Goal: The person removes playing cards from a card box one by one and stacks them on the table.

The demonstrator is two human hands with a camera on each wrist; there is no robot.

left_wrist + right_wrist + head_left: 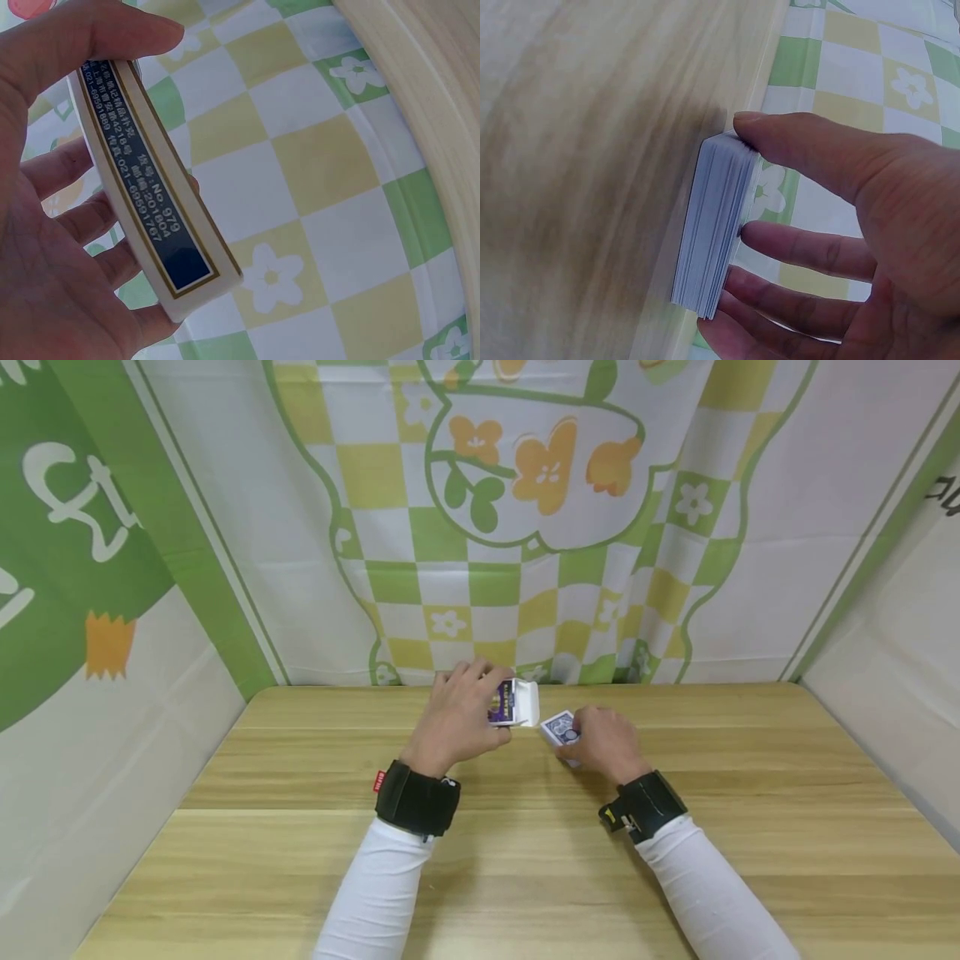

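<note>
Two hands of mine are at work near the far edge of the wooden table [517, 877]. With my left hand [459, 717] I grip a small card box [501, 703], my thumb on one side of it and my fingers on the other. Its purple face with gold lettering shows, and its white end flap [528, 702] hangs open towards the right. From my left wrist I see the box's narrow side, where a dark blue panel [142, 172] framed in gold carries pale print, "No 979" among it, with the cloth behind

With my right hand [606, 742] I pinch a deck of cards [559, 727], just right of the box and apart from it. Its top shows a blue-and-white back pattern. From my right wrist, the card edges face me in a thick stack, thumb at one end and fingertips along the other side; the deck lies close against the wood, though I cannot tell whether it touches

I wear a black band [417, 800] on my left wrist, with a small red tag at its left, another black band [651, 804] on my right wrist, and white sleeves [375, 893]. Beyond the table hangs a checked cloth [491, 585] in green, yellow and white, with orange flowers higher up
</note>
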